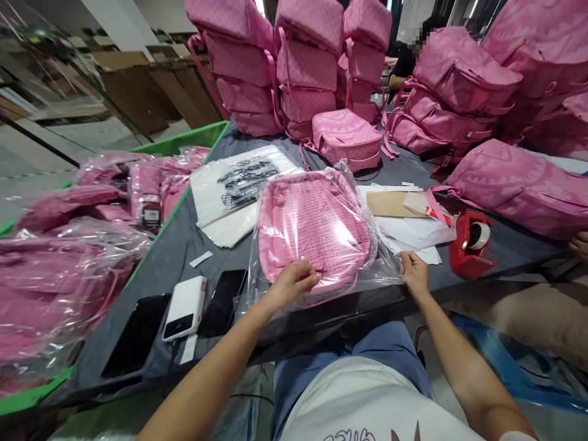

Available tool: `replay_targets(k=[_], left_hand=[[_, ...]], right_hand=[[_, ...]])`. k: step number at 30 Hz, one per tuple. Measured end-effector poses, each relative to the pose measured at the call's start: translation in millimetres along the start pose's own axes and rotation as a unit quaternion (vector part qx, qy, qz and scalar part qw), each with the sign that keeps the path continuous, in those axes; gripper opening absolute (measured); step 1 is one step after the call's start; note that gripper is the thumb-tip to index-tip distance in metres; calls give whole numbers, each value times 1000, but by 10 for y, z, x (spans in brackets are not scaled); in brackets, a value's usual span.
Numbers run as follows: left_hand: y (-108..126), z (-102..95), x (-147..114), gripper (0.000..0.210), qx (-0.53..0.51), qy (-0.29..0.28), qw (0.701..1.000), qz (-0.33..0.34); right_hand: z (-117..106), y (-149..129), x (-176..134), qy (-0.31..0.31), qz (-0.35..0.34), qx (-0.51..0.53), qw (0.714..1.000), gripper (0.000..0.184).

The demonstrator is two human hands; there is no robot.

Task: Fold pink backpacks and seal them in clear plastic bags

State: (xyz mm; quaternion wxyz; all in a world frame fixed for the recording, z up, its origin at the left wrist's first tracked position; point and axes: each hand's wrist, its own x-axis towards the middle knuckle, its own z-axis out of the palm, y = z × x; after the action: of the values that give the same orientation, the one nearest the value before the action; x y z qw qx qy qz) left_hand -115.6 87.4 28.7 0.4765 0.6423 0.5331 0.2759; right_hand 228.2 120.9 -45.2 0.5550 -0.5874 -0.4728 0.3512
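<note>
A pink backpack lies flat on the table in front of me, inside a clear plastic bag. Dark print on the plastic covers part of the backpack. My left hand is at the near edge of the backpack, its fingers curled and pinching the plastic. At the bag's near right corner, my right hand grips the clear film between thumb and fingers. The bag's near edge stretches between the two hands, close to the table edge.
White printed bags lie behind on the left. Phones and a white power bank sit front left. A red tape dispenser stands right. Pink backpacks are stacked behind; wrapped ones fill a green-edged bin. Another person's hand shows far right.
</note>
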Motion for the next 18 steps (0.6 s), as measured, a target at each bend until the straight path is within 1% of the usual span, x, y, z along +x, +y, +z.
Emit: replay_targets(k=[2, 4, 6, 7, 9, 10, 12, 13, 15, 17, 18], left_hand=[[9, -1, 22, 39, -53, -14, 998, -41], [9, 3, 25, 37, -75, -12, 996, -52], [-2, 3, 31, 37, -79, -2, 996, -47], [-12, 0, 37, 37, -77, -3, 996, -44], [-38, -8, 56, 37, -64, -8, 997, -36], [-54, -13, 65, 37, -55, -10, 998, -29], [-87, -23, 85, 40, -41, -13, 999, -12], [-104, -28, 95, 43, -36, -13, 999, -5], [-132, -39, 118, 48, -33, -20, 999, 1], [-144, -46, 135, 53, -28, -34, 999, -4], [-141, -47, 137, 55, -23, -37, 999, -8]], right_hand=[[21, 17, 29, -2, 44, 24, 999, 63], [-1, 13, 40, 3, 67, 32, 997, 64], [-113, -8, 32, 12, 60, 23, 998, 64], [-213, -26, 27, 18, 47, 13, 999, 62], [-501, -80, 29, 45, 13, -22, 999, 59], [-681, -119, 41, 72, -3, -46, 996, 57], [-1075, -220, 88, 153, -24, -100, 983, 55], [-1269, -275, 120, 197, -24, -125, 972, 54], [-1610, -367, 193, 260, -3, -162, 952, 53], [-1842, -404, 263, 280, 36, -179, 943, 52], [-1908, -398, 296, 279, 56, -182, 941, 52]])
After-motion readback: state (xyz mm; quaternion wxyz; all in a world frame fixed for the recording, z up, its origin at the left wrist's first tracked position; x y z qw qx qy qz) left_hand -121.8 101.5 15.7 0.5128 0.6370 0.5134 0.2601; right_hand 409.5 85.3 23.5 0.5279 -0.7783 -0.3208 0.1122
